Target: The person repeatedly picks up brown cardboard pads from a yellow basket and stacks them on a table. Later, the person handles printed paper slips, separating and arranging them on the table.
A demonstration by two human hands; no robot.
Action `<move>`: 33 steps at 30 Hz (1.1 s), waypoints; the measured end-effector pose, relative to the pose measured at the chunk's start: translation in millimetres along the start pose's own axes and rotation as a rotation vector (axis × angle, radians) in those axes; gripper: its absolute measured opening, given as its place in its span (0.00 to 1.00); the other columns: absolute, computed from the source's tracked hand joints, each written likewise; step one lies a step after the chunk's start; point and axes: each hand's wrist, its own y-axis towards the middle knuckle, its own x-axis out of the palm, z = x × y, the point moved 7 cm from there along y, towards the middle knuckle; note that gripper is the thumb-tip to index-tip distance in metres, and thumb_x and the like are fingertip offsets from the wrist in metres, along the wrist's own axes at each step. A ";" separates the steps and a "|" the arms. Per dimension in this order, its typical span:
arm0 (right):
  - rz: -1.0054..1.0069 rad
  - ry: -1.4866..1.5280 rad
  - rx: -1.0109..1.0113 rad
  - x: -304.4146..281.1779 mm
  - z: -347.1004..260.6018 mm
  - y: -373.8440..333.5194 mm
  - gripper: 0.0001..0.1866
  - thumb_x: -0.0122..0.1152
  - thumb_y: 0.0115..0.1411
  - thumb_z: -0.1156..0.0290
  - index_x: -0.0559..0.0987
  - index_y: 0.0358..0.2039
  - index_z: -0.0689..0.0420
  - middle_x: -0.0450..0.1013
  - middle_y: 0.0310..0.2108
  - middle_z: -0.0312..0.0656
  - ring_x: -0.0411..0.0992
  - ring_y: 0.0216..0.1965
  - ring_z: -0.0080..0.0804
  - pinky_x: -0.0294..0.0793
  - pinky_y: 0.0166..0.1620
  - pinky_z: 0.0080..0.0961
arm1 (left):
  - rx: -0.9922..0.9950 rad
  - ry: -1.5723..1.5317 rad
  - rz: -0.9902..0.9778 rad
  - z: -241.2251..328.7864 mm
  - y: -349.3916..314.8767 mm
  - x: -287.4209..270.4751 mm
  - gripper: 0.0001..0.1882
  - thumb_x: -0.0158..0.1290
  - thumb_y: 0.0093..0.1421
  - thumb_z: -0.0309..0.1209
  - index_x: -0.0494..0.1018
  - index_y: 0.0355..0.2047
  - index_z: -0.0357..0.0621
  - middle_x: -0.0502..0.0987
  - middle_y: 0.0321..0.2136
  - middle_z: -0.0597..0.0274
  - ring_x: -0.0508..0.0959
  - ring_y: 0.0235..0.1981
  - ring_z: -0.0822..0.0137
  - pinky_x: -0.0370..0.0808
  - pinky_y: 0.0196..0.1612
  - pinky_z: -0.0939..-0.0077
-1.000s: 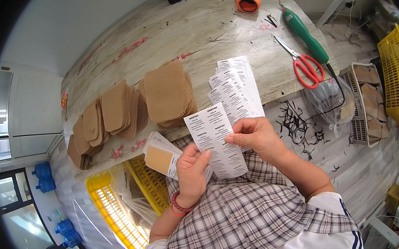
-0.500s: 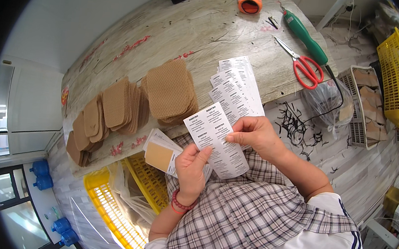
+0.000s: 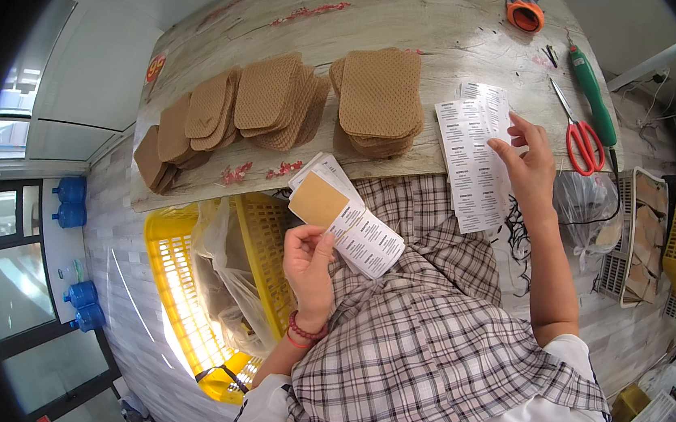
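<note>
My left hand (image 3: 309, 269) is closed at the near edge of a small bundle in my lap. In the bundle, a white label sheet (image 3: 369, 245) with dark print lies beside a plain tan rectangle (image 3: 318, 201), with more white paper behind. Thumb and forefinger meet at the sheet's edge; exactly what they pinch is partly hidden. My right hand (image 3: 532, 160) is over the overlapping printed label sheets (image 3: 464, 170) at the table's near edge, thumb on the paper and fingers curved apart. The front sheet juts out past that edge.
Brown dimpled pads (image 3: 382, 93) stand in several stacks along the table (image 3: 313, 46). Red-handled scissors (image 3: 580, 145), a green corded tool (image 3: 592, 93) and an orange tape roll (image 3: 525, 13) lie right. Below are a yellow basket (image 3: 165, 235) left and a white crate (image 3: 615, 274) right.
The label sheet both hands held between them has gone to the table-edge pile with my right hand. My left hand has come to the lap bundle. The whole view has shifted.
</note>
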 end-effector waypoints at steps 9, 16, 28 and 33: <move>-0.542 -0.074 -0.207 104.4 -71.7 -99.8 0.19 0.67 0.54 0.64 0.78 0.43 0.61 0.73 0.34 0.45 0.74 0.35 0.45 0.75 0.36 0.37 | -0.137 -0.184 0.048 -32.6 16.9 -15.6 0.34 0.57 0.57 0.19 0.53 0.61 0.34 0.66 0.53 0.51 0.68 0.54 0.64 0.66 0.59 0.69; -0.624 -0.092 -0.176 136.2 -90.1 -125.8 0.26 0.69 0.51 0.65 0.74 0.49 0.61 0.71 0.38 0.46 0.74 0.37 0.45 0.76 0.36 0.37 | -0.142 -0.276 0.042 -26.9 25.3 -6.6 0.36 0.58 0.55 0.17 0.54 0.61 0.37 0.66 0.53 0.56 0.68 0.54 0.65 0.64 0.59 0.70; -0.486 0.066 -0.427 136.1 -124.8 -139.5 0.20 0.69 0.50 0.74 0.77 0.46 0.60 0.71 0.36 0.44 0.74 0.32 0.39 0.76 0.32 0.27 | -0.207 -0.362 0.099 -25.0 30.9 -4.1 0.45 0.60 0.53 0.19 0.46 0.66 0.40 0.66 0.53 0.54 0.68 0.53 0.65 0.64 0.57 0.71; -0.480 0.212 -0.329 140.2 -113.4 -124.0 0.15 0.66 0.54 0.76 0.78 0.43 0.61 0.71 0.34 0.43 0.74 0.30 0.33 0.76 0.32 0.24 | -0.171 -0.416 0.029 -19.9 29.7 -5.7 0.44 0.54 0.56 0.18 0.42 0.67 0.40 0.64 0.55 0.53 0.67 0.55 0.63 0.63 0.59 0.69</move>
